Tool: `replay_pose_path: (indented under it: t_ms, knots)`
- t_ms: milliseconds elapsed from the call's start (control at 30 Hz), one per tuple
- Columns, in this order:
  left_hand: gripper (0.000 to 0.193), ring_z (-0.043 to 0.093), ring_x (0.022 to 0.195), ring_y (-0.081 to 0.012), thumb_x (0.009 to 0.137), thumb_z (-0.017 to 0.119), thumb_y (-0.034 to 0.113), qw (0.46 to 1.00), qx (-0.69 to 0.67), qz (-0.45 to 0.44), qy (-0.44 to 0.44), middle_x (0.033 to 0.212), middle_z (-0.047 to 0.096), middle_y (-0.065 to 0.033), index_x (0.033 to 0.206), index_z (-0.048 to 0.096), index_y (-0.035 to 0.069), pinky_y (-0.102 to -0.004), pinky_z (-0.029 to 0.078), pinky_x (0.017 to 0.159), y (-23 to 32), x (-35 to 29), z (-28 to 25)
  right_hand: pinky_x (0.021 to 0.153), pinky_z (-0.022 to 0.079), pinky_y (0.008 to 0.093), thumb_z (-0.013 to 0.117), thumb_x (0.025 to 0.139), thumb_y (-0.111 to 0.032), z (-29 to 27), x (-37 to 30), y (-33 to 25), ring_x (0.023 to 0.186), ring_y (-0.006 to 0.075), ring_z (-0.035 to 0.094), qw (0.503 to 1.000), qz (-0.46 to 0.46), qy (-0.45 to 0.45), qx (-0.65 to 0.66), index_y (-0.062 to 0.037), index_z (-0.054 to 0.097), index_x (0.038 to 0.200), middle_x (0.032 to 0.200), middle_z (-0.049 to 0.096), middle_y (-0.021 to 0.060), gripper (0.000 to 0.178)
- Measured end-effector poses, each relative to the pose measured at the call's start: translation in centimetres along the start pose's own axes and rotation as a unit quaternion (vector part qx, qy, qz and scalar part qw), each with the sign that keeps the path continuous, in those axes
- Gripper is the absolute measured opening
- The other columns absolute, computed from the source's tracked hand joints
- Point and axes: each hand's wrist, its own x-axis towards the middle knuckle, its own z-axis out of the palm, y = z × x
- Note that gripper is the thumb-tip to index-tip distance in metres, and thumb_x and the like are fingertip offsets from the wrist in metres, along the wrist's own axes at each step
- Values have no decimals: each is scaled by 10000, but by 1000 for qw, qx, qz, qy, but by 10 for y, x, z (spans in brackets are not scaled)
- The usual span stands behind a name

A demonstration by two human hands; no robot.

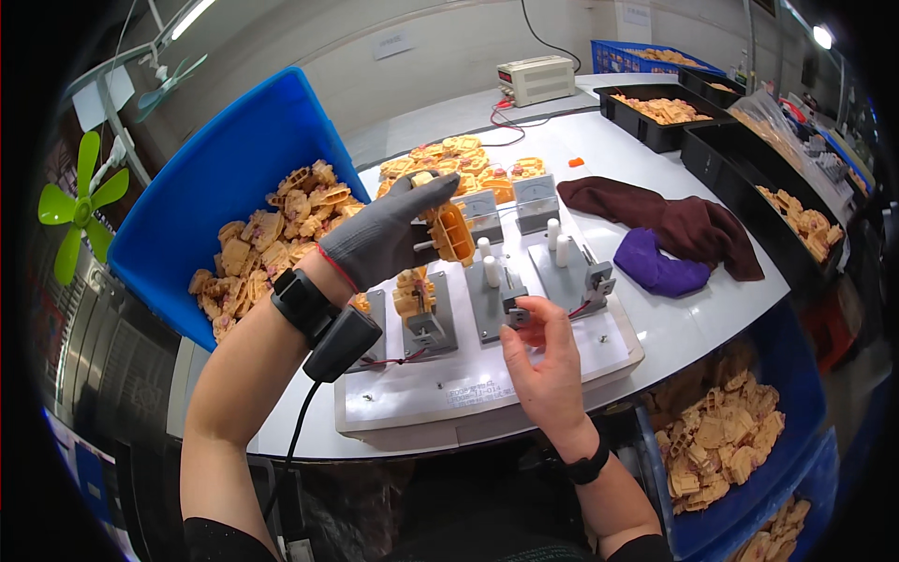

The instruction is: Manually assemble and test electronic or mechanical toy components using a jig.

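My left hand (379,232), in a grey glove, is closed round a yellow-orange moulded plastic part (451,234) with ribbed compartments, raised above the row of test fixtures. Bare, my right hand (543,361) has its thumb and forefinger closed at the small grey end block (515,302) of a fixture (485,304) with white upright pegs. To its right stands a similar fixture (554,267), also with white pegs. Another plastic part (412,295) sits on the fixture beneath my left hand. Two panel meters, one of them the right meter (536,201), stand behind the fixtures.
Left, a tilted blue bin (309,103) holds many plastic parts; more parts (459,155) lie behind the meters. A brown cloth (655,215) and purple cloth (660,267) lie right. Black trays (646,136), a power supply (536,80) and a lower blue bin (801,375) surround the table.
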Motion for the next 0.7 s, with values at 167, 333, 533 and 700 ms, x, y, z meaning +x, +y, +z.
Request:
replay_pose_path:
  t_ms: [167,333,533,700]
  knots:
    - [727,565,1110,-147,880,756,377,963,205,154,79,1210,551,-85,1400,383,33,-302,492,952,7,18,21,763,505,320,686,895,-84,2,-1,0,816,194,575,1000,-13,6,5,-36,531,1237,1016,558,105,379]
    - [605,561,1111,-200,804,824,188,845,451,275,85,1178,554,-115,1274,467,58,-317,472,972,-19,43,20,743,499,324,689,889,-83,2,-1,2,791,191,568,1000,-23,11,1,-39,536,1232,996,566,100,378]
    - [397,553,1163,-223,813,769,94,810,503,296,61,1234,538,-109,1153,571,40,-331,475,983,-26,26,18,735,496,327,690,886,-83,1,-1,2,783,192,565,1000,-28,12,6,-38,535,1228,996,569,101,378]
    - [417,558,1190,-229,843,738,87,828,498,251,51,1268,528,-115,1216,560,33,-336,479,1016,-19,7,23,736,496,329,692,881,-80,0,0,2,784,199,568,1000,-27,13,2,-31,533,1224,989,569,102,381]
